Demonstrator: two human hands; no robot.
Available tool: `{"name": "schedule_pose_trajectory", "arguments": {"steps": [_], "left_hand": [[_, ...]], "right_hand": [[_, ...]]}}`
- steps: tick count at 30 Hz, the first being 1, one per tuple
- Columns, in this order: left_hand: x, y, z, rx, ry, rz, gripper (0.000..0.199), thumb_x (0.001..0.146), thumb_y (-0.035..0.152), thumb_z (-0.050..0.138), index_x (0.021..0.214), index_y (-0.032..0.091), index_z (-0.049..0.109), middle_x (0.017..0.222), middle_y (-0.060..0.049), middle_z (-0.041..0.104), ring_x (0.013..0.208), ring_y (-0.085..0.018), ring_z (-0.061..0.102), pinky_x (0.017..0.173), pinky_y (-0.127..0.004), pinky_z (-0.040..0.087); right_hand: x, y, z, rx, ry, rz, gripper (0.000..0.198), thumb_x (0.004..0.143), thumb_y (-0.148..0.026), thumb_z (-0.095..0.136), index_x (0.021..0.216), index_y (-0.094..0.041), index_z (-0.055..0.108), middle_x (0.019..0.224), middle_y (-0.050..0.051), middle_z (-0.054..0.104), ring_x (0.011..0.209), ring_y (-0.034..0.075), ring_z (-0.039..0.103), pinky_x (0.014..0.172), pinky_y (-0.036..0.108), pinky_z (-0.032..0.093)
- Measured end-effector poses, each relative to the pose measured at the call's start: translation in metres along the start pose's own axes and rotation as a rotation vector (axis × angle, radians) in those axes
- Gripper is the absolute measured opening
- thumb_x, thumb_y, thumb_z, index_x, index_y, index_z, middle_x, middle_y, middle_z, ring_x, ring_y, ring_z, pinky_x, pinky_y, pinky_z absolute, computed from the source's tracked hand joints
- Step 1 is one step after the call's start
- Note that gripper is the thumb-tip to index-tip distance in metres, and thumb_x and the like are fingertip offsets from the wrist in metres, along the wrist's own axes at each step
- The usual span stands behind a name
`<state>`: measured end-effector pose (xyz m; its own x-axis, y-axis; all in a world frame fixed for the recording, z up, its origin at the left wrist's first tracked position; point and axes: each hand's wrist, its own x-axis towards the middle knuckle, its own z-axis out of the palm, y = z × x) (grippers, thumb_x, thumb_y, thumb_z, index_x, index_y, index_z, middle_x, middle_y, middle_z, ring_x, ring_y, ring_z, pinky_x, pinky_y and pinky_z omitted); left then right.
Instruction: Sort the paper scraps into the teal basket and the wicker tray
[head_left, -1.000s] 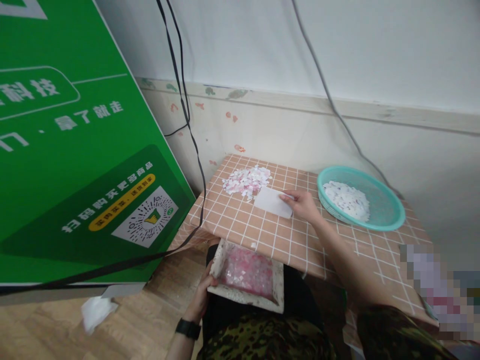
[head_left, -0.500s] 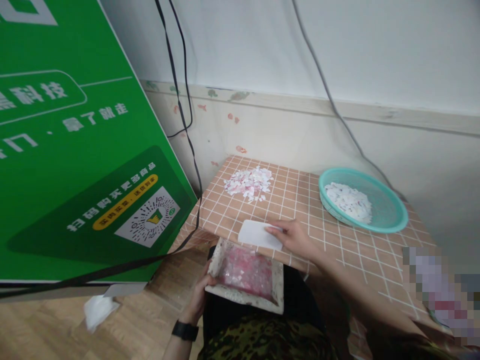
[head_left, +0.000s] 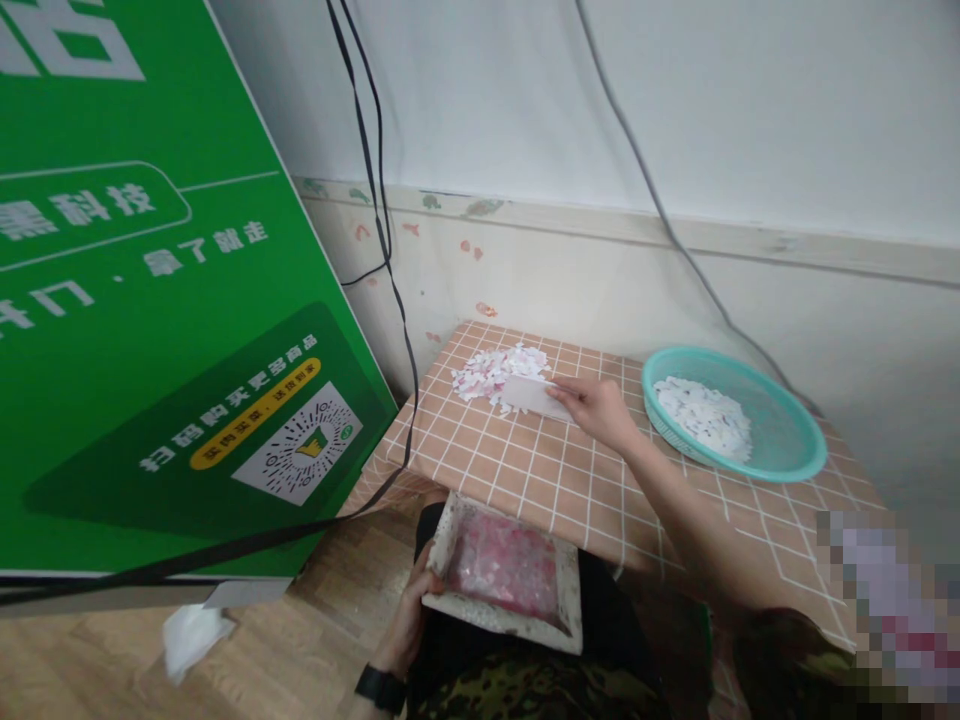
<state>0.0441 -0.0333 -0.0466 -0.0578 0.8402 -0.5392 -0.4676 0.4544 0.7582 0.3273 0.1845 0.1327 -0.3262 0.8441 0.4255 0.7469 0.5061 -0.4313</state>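
Note:
My left hand grips the left side of a shallow whitish tray on my lap, just under the table's front edge. Pinkish, shiny material covers the tray's inside; its kind I cannot make out. My right hand pinches a flat white card by its right end, with the thumb and fingers closed on it. The card is tilted against the near side of a pile of small white and pink flakes on the table.
A turquoise plastic basket with white flakes stands on the checked tablecloth at right. Left is a large green panel with a dark strap across it. White plastic lies on the floor; a blurred patch sits lower right.
My right hand has carried the card from the table's front edge away from me to the flake pile. My left hand still holds the tray. The view has shifted slightly.

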Motion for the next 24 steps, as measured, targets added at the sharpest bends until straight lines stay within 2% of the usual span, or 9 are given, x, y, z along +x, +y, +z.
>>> {"name": "schedule_pose_trajectory", "arguments": {"steps": [4, 8, 13, 18, 24], "left_hand": [[-0.003, 0.004, 0.007, 0.071, -0.069, 0.086, 0.073, 0.056, 0.018, 0.052, 0.129, 0.021, 0.049, 0.116, -0.004, 0.062, 0.107, -0.032, 0.051, 0.090, -0.043, 0.035], [-0.002, 0.009, 0.002, 0.132, -0.105, 0.044, 0.076, 0.056, 0.018, 0.053, 0.132, 0.022, 0.045, 0.123, -0.005, 0.059, 0.114, -0.034, 0.047, 0.095, -0.045, 0.032], [0.003, 0.012, -0.003, 0.147, -0.113, 0.014, 0.078, 0.054, 0.016, 0.054, 0.131, 0.023, 0.047, 0.127, -0.004, 0.056, 0.115, -0.035, 0.046, 0.095, -0.046, 0.033], [0.004, 0.014, 0.004, 0.158, -0.123, -0.010, 0.079, 0.054, 0.016, 0.052, 0.133, 0.023, 0.045, 0.125, -0.004, 0.058, 0.114, -0.034, 0.047, 0.094, -0.046, 0.034], [0.003, 0.005, 0.008, 0.153, -0.036, -0.013, 0.076, 0.056, 0.019, 0.052, 0.132, 0.021, 0.046, 0.114, -0.005, 0.063, 0.097, -0.032, 0.055, 0.084, -0.043, 0.039]], "right_hand": [[0.024, -0.011, 0.014, -0.090, -0.123, -0.153, 0.030, 0.089, -0.035, 0.044, 0.101, -0.022, 0.068, 0.087, 0.005, 0.072, 0.073, 0.017, 0.065, 0.065, 0.027, 0.043], [0.038, -0.012, 0.021, -0.143, -0.174, -0.213, 0.028, 0.089, -0.033, 0.044, 0.094, -0.024, 0.069, 0.078, 0.004, 0.070, 0.068, 0.015, 0.062, 0.060, 0.026, 0.037], [0.041, -0.005, 0.009, -0.166, -0.153, -0.203, 0.029, 0.090, -0.033, 0.041, 0.089, -0.023, 0.068, 0.074, 0.003, 0.068, 0.065, 0.014, 0.058, 0.058, 0.026, 0.032], [0.040, 0.002, 0.005, -0.170, -0.163, -0.179, 0.029, 0.089, -0.034, 0.041, 0.087, -0.023, 0.067, 0.069, 0.003, 0.066, 0.063, 0.014, 0.057, 0.057, 0.026, 0.031], [0.041, 0.008, 0.003, -0.149, -0.142, -0.117, 0.033, 0.089, -0.037, 0.039, 0.090, -0.023, 0.069, 0.068, 0.004, 0.066, 0.067, 0.016, 0.059, 0.060, 0.028, 0.035]]}}
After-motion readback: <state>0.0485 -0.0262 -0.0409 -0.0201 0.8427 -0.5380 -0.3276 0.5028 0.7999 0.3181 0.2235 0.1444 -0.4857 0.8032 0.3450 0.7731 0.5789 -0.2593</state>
